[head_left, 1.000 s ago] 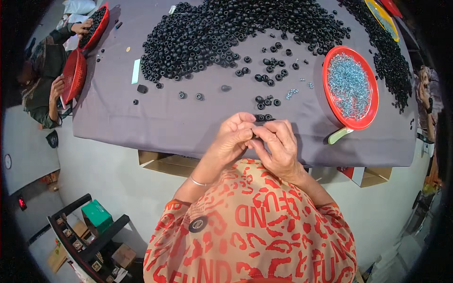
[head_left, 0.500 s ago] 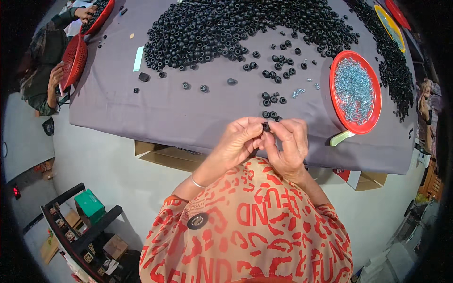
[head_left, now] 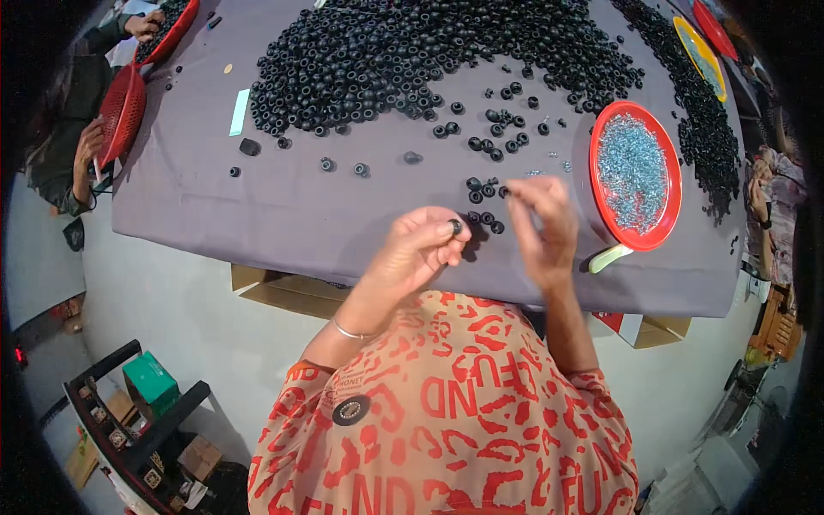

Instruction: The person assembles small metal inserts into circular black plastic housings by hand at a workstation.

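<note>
Over the near table edge, my left hand (head_left: 421, 247) pinches a small round black part (head_left: 455, 227) between thumb and fingers. To its right, my right hand (head_left: 549, 227) is lifted apart from it, smeared by motion. Its fingertips are beside a small cluster of loose black parts (head_left: 487, 218), and whether they grip one is unclear. Like the others, these parts are round with a hole in one end. Farther back a large heap of the same black parts (head_left: 360, 73) spreads over the grey cloth. Right of my right hand sits a red dish (head_left: 594, 167) of small clear bluish pieces (head_left: 633, 172).
A pale green handle (head_left: 610, 258) pokes from under the dish. Smaller black pieces (head_left: 708, 142) lie along the right, near a yellow dish (head_left: 684, 39). At left a co-worker's hands (head_left: 90, 142) are at red baskets (head_left: 123, 116). Open cardboard boxes (head_left: 296, 294) stand below the table edge.
My hands were together on one black part. They have parted: my right hand moved forward and right to the loose parts, while my left hand keeps a black part.
</note>
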The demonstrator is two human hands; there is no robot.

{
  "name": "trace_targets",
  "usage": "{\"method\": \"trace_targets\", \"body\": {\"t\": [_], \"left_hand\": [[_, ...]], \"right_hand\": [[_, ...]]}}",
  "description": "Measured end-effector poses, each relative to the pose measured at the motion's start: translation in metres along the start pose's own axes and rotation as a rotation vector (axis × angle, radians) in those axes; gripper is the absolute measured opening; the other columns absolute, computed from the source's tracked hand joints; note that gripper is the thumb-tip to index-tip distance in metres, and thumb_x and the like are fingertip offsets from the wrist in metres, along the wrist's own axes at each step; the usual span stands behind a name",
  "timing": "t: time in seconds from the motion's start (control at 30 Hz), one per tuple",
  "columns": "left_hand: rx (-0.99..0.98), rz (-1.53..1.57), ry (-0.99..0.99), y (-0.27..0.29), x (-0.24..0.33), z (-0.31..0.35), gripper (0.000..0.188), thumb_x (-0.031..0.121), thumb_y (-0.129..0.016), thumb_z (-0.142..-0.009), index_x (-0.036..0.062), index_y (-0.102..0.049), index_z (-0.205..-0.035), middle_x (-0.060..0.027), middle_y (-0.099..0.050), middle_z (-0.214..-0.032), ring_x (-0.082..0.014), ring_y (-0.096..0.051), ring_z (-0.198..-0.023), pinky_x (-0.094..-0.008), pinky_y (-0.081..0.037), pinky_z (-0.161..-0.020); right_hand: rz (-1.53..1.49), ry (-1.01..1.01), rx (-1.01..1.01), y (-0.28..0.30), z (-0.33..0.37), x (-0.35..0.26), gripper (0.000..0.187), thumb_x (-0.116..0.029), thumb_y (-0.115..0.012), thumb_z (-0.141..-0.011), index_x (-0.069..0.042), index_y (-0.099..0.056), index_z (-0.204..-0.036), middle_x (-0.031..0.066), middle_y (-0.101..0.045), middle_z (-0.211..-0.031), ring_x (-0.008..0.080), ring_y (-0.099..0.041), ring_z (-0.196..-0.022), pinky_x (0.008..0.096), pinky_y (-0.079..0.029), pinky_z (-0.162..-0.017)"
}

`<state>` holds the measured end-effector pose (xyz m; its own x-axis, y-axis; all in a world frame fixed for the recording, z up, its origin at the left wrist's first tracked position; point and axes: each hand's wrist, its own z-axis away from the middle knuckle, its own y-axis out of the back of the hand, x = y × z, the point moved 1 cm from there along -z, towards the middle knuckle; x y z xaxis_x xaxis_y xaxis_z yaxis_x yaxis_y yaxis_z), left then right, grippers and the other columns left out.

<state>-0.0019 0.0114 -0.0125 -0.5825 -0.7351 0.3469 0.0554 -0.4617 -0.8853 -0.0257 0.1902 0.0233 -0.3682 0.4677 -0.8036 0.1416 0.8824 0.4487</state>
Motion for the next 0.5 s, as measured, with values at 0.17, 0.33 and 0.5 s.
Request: {"method": "trace_targets", "body": {"t": [0.17,0.33,0.5], "left_hand": [[-0.024,-0.007,-0.038,0.017,0.007,0.001,0.010,0.002,-0.055,-0.084,-0.0022,-0.058,-0.093,-0.0142,-0.062,-0.085,-0.0143,-0.060,-0.066,-0.0232,-0.052,-0.058],[-0.009,-0.024,-0.044,0.017,0.006,0.002,0.010,0.003,-0.055,-0.085,-0.0013,-0.058,-0.094,-0.0138,-0.062,-0.087,-0.0139,-0.062,-0.069,-0.0227,-0.053,-0.057],[-0.042,0.020,-0.041,0.020,0.006,-0.002,0.011,0.004,-0.056,-0.085,-0.0001,-0.059,-0.094,-0.0130,-0.063,-0.087,-0.0134,-0.062,-0.071,-0.0228,-0.053,-0.058]], "right_hand": [[0.346,0.100,-0.272,0.001,-0.026,0.029,0.007,-0.004,-0.061,-0.071,-0.006,-0.062,-0.078,0.0085,-0.054,-0.075,0.0252,-0.049,-0.074,0.0343,-0.041,-0.066],[0.516,0.024,-0.465,-0.012,-0.036,0.030,0.012,-0.013,-0.062,-0.070,-0.007,-0.061,-0.080,0.0082,-0.051,-0.072,0.0261,-0.049,-0.076,0.0376,-0.039,-0.068],[0.590,0.140,-0.402,-0.016,-0.033,0.022,0.014,-0.010,-0.062,-0.070,-0.006,-0.059,-0.083,0.0083,-0.054,-0.072,0.0252,-0.052,-0.072,0.0354,-0.042,-0.066]]}}
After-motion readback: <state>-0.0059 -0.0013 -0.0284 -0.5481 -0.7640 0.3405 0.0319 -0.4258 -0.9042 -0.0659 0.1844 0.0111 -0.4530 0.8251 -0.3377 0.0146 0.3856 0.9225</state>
